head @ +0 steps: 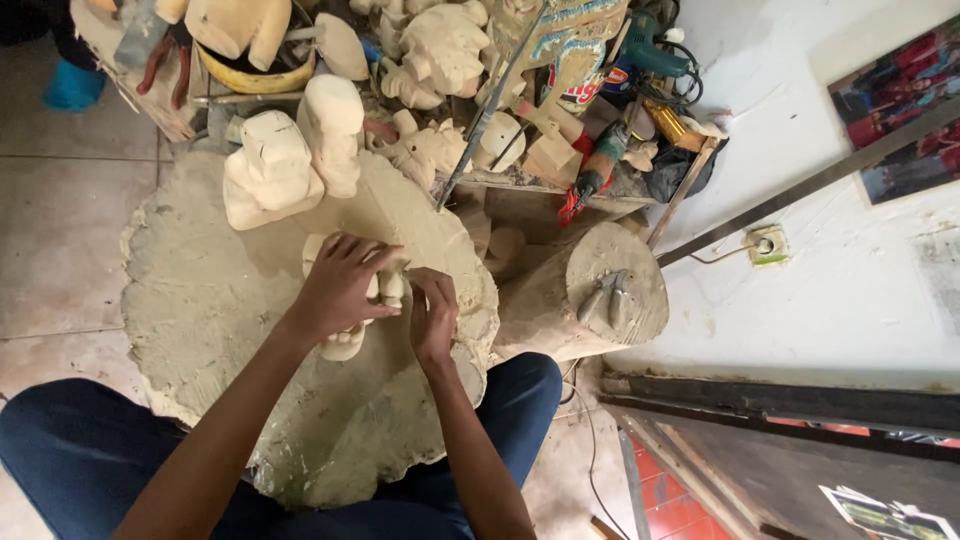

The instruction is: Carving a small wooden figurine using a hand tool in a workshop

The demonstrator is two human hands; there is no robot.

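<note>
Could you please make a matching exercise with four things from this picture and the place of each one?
1. pale wooden figure
2. pliers
3. wall socket
4. large carved figure

a. on the white wall
b. on the round log
c. standing at the far edge of the big stump
d. under the left hand

Pairs: 1-d, 2-b, 3-a, 4-c

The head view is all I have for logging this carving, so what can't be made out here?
- Pale wooden carving: mostly covered by the left hand and right hand; shape unclear.
- Any tool in the right hand: hidden by its fingers.
- Tools on the log: too small to identify.
</note>
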